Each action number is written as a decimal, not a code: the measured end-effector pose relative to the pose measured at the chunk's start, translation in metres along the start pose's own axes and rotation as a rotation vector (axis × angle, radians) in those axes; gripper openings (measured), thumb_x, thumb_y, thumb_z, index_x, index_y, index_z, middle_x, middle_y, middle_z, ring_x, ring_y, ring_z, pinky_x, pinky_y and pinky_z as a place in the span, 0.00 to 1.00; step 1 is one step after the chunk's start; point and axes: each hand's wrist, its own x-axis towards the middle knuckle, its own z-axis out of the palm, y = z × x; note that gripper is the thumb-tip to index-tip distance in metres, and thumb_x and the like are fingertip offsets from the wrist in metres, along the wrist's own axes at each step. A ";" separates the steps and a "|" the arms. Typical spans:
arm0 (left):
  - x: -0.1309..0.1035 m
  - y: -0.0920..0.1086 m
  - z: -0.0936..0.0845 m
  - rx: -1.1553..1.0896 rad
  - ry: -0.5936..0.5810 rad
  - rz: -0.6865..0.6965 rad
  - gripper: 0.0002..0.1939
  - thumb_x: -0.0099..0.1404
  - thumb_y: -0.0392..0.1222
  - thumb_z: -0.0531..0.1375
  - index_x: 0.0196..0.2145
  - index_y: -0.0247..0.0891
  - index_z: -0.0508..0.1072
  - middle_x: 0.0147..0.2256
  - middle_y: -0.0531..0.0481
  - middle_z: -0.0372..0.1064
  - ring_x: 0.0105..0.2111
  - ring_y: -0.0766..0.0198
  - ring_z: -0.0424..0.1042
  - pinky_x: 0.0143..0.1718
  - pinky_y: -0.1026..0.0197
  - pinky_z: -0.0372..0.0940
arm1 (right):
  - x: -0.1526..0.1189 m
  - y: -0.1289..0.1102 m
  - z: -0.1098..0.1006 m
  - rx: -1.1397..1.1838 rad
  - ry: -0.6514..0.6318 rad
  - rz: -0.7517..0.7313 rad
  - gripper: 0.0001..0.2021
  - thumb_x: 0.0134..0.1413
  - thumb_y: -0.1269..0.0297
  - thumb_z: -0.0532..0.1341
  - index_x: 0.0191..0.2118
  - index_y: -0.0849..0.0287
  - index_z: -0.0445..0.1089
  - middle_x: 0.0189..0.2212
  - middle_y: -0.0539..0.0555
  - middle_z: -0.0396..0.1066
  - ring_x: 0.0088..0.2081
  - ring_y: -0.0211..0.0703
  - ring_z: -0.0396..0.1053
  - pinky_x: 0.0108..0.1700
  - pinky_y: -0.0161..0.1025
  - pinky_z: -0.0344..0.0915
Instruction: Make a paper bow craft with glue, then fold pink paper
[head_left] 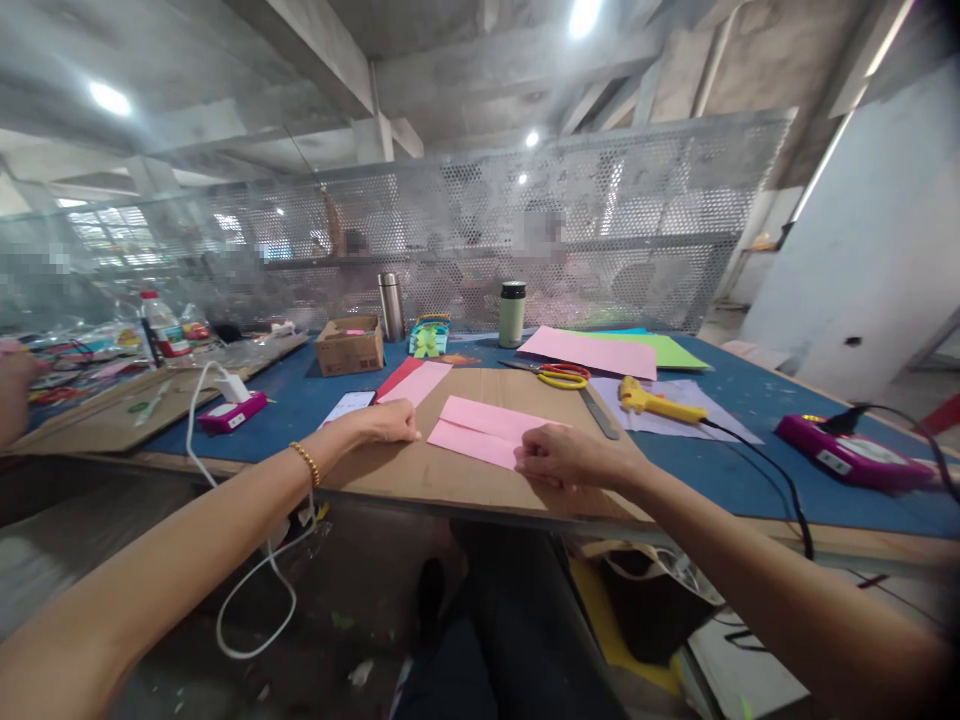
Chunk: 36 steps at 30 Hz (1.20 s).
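Observation:
A folded sheet of pink paper point(480, 432) lies on a brown cardboard sheet point(420, 480) in front of me, with a crease or edge running along its length. My right hand point(559, 455) is closed over the paper's right end, its fingers curled against it; the fingertips are partly hidden. To the left of the paper, my left hand point(394, 421) is curled into a fist and rests on the cardboard, a small gap from the paper. Nothing shows in that fist. Beside it lie a phone point(348, 406) and a pink strip point(420, 382) over a red one.
Scissors point(562, 376), a metal ruler point(598, 414) and a yellow glue gun point(660, 402) lie to the right. Behind stand a small cardboard box point(349, 346), a steel flask point(391, 308) and a green tumbler point(511, 316). Purple power strips point(234, 411) flank the work area.

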 end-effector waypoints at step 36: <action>-0.038 0.076 0.081 0.142 0.282 0.545 0.48 0.64 0.76 0.45 0.70 0.42 0.53 0.71 0.40 0.44 0.70 0.46 0.45 0.68 0.44 0.44 | -0.089 0.017 0.058 -0.637 0.633 -0.166 0.14 0.70 0.61 0.52 0.33 0.58 0.69 0.32 0.57 0.69 0.35 0.48 0.62 0.39 0.45 0.54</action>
